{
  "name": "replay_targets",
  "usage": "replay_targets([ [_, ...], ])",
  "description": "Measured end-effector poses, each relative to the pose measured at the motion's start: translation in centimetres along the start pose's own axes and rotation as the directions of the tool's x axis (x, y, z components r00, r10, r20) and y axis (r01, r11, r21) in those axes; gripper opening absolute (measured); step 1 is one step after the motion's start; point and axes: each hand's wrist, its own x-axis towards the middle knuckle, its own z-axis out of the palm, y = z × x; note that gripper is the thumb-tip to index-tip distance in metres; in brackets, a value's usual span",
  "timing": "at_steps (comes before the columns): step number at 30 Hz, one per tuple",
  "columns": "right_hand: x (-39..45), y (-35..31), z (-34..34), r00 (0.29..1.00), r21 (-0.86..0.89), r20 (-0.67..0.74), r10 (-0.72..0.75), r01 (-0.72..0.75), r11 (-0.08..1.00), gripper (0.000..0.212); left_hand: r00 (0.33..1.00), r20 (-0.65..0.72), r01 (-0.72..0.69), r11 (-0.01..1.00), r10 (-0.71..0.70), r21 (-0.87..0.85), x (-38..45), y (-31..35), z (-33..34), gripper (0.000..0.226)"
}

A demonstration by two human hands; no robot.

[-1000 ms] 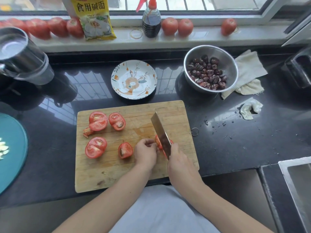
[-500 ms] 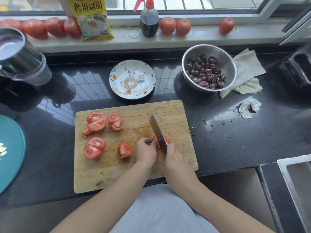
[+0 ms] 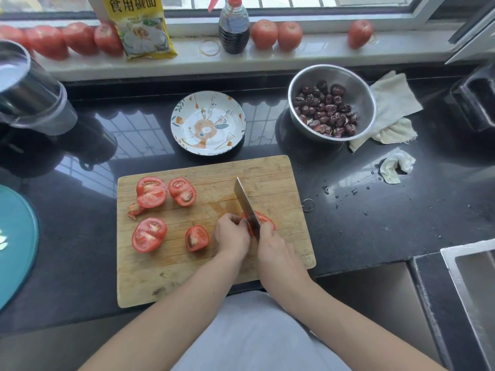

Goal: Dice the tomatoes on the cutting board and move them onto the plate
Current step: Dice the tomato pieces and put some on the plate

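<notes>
Since a moment ago, our knife (image 3: 246,207) has been sliding a little toward us through the tomato piece (image 3: 263,219), and our hands have been staying close together on the board.

We are holding the knife with our right hand (image 3: 276,249). Its fingers are wrapping tight around the handle, which is hiding under the hand. The blade is standing on its edge and pointing up toward the middle of the frame.

We are keeping the tomato piece still with our left hand (image 3: 231,235). Its fingers are curling down and pressing on the piece, right beside the blade. We are seeing only a bit of red on each side of the knife.

We are working on the wooden cutting board (image 3: 209,279) in the middle of the frame. Four more cut tomatoes are lying on its left half: two near the top edge (image 3: 151,192) (image 3: 182,191) and two lower down (image 3: 148,234) (image 3: 197,238).

We are seeing the plate (image 3: 208,123) just above the board, on the dark counter (image 3: 401,223). It is showing a rabbit picture.

We are seeing a metal bowl (image 3: 356,84) of dark red fruit at the upper right, with a cloth (image 3: 393,103) beside it. Whole tomatoes (image 3: 276,34) are sitting on the windowsill along the top, near a dark bottle (image 3: 233,30) and a yellow bag (image 3: 142,25).
</notes>
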Motion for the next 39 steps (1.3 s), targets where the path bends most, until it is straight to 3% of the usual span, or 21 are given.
replay_targets([
  [5,-1.2,0.4,0.1,0.999,-0.034,0.036,0.014,-0.012,0.999,0.049,1.000,-0.001,-0.021,1.000,0.021,0.018,0.3,-0.1,0.0,0.015],
  [14,1.7,-1.0,2.3,0.997,-0.083,-0.037,0.066,-0.069,0.994,0.037,0.998,-0.007,-0.056,0.994,0.057,0.089,0.9,0.0,-0.2,0.021],
  [19,-2.1,0.0,2.9,0.997,-0.157,0.013,0.081,-0.078,0.984,0.049,0.999,0.003,-0.036,0.994,0.035,0.101,1.3,-0.4,-0.1,0.015],
  [22,-0.2,-1.0,2.8,0.998,-0.171,-0.032,0.060,-0.065,0.983,0.035,0.998,0.007,-0.059,0.992,0.059,0.114,1.5,-0.5,0.0,0.012],
  [26,3.6,-1.7,2.5,0.995,-0.065,-0.062,0.075,-0.079,0.995,0.028,0.997,0.017,-0.080,0.988,0.079,0.133,1.7,-0.3,-0.3,0.015],
  [32,0.2,0.2,3.1,0.996,-0.121,-0.034,0.085,-0.088,0.989,0.055,0.997,-0.014,-0.068,0.985,0.071,0.156,1.8,-0.6,0.3,0.016],
  [37,3.1,-0.9,2.5,0.993,-0.010,-0.053,0.104,-0.105,0.994,0.022,0.998,-0.008,-0.066,0.985,0.068,0.161,1.5,-0.2,0.0,0.018],
  [39,3.4,-0.8,2.3,0.994,-0.005,-0.064,0.084,-0.084,0.996,0.021,0.998,0.001,-0.068,0.987,0.068,0.144,1.3,-0.2,0.0,0.021],
])
